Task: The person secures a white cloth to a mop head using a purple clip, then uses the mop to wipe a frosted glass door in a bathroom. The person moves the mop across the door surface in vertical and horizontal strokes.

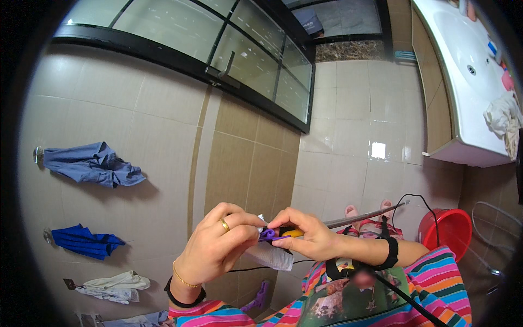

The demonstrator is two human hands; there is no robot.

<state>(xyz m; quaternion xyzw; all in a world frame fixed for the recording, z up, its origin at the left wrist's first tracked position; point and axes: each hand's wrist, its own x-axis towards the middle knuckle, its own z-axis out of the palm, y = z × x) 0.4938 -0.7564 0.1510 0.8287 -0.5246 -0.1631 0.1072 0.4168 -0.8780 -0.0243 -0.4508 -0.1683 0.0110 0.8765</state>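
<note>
My left hand (224,237), with a gold ring and bracelet, pinches a small purple plastic piece (267,234) with a curled part. From the other side my right hand (308,235) grips the same piece between thumb and fingers. A yellow part (293,234) shows at the right hand's fingers. Beyond that hand a metal pole (363,215) slants off to the right; whether it joins the yellow part is hidden. White textured cloth (271,256) hangs below the fingers, and a scrap of white shows above them. My fingertips cover part of the purple piece.
Cloths, among them a grey-blue one (90,163) and a blue one (83,242), hang on the left wall. A glass door (171,28) with a black frame stands ahead. At right are a red bucket (443,233) and a white washbasin (457,94). Another purple object (258,296) sits low down.
</note>
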